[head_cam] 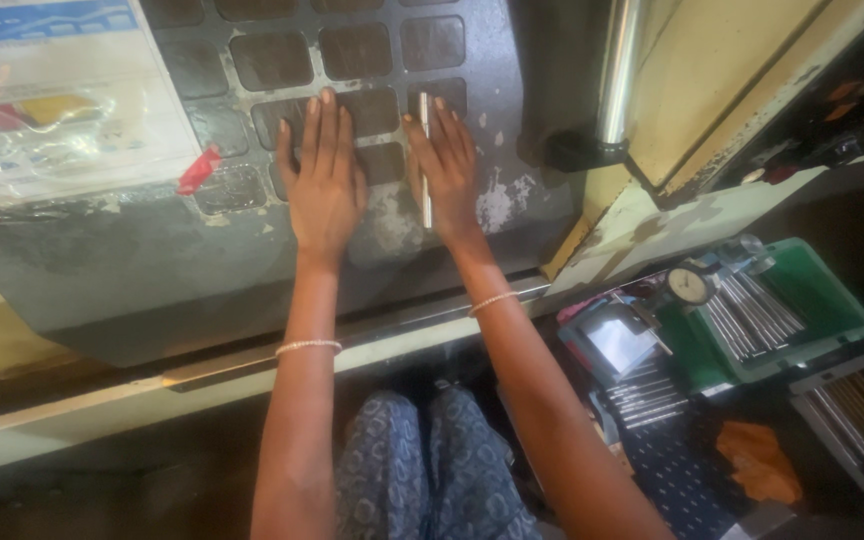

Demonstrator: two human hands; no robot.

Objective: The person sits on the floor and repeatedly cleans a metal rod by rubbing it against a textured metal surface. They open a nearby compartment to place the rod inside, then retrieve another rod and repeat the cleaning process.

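My left hand (323, 180) lies flat with fingers together on a dark grey machine panel (152, 260) that has square recessed windows. My right hand (447, 165) rests on the same panel just to the right, pressing a thin metal rod (425, 160) that runs lengthwise under its thumb side. Both wrists wear thin bead bracelets. My legs in patterned blue trousers show below.
A plastic-covered paper sheet (52, 100) is taped with red tape at upper left. A shiny steel bar (617, 70) stands at top right. On the right, a green tray (802, 310) holds several metal rods, with a dial gauge (690, 287), more rods and an orange cloth (757, 460).
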